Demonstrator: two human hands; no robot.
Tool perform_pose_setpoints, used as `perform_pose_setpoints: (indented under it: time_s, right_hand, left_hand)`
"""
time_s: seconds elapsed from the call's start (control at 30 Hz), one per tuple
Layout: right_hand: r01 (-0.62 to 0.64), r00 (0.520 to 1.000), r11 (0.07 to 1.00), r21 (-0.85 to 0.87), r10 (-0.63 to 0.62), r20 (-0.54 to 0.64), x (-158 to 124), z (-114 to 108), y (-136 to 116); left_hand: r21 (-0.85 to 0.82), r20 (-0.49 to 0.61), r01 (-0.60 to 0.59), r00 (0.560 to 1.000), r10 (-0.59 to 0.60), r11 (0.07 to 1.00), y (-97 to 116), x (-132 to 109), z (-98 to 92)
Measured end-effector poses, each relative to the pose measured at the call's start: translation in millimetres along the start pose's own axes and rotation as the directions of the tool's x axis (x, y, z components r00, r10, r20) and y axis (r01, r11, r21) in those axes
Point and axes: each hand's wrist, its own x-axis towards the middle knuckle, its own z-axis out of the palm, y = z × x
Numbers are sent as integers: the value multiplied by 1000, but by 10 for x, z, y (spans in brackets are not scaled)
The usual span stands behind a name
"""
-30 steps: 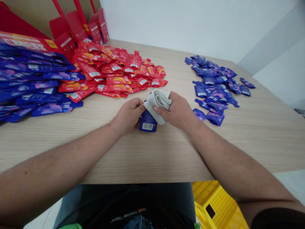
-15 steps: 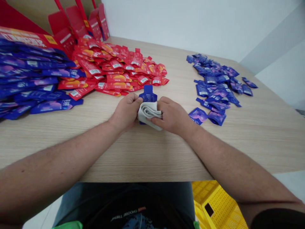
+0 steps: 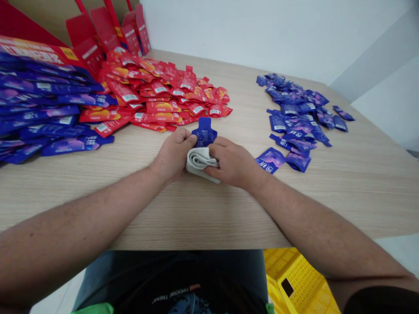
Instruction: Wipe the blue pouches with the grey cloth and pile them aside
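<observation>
Between my hands is a blue pouch (image 3: pixel 204 132) with a narrow neck at its far end and fine print on its face. My left hand (image 3: pixel 175 155) grips the pouch's left edge, thumb on top. A folded grey-white cloth (image 3: pixel 198 159) is clasped in my right hand (image 3: pixel 231 162) and lies against the lower part of the pouch, covering it. One blue pouch (image 3: pixel 271 160) lies flat just beyond my right wrist.
Red pouches (image 3: pixel 157 93) are heaped at back left, beside a stack of blue pouches (image 3: pixel 42 109) and red boxes (image 3: pixel 106 32). More blue pouches (image 3: pixel 296 113) spread over the table's right side. A yellow crate (image 3: pixel 301 279) stands below the table edge (image 3: pixel 196 244).
My right hand and the cloth have slid slightly left and toward me down the pouch, uncovering more of its printed upper part. My left hand stays almost in place, still gripping the pouch.
</observation>
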Motion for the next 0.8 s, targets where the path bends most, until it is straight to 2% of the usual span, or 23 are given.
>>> perform_pose_setpoints:
  time_s: [0.1,0.13,0.2,0.27,0.3,0.37,0.47,0.63,0.7,0.8]
  right_hand:
    - [-110,985,994,16,111,-134,8,-18,43]
    - [-112,985,993,27,114,-132,12,-21,56]
    - [-30,999,998,55,32,-25,17,-19,76]
    - [78,991,992,94,-88,100,20,-14,88]
    - [96,988,990,104,-107,108,20,-15,95]
    - [11,1000,995,97,-10,-10,22,-29,122]
    - [-180,958,974,140,206,-201,30,-75,205]
    - [-204,903,954,220,270,-334,42,-156,365]
    - [-222,884,937,269,310,-349,34,-180,376]
    - [-184,919,928,324,279,-278,19,-196,332]
  left_hand:
    - [-39,4,15,1000,-15,999,2,4,2]
    - [-39,-2,15,1000,-15,999,3,4,4]
    - [-29,-13,11,1000,-11,1000,8,4,9]
    - [-15,-12,9,1000,-10,1000,17,5,12]
    - [-10,-3,14,1000,-14,1000,21,6,11]
    - [0,27,21,999,-21,1000,26,8,4]
    - [61,104,14,994,-20,998,20,-6,-21]
    - [212,324,-88,946,15,973,6,-82,-71]
    - [236,374,-119,927,22,964,4,-103,-78]
    - [219,366,-119,930,32,968,2,-101,-80]
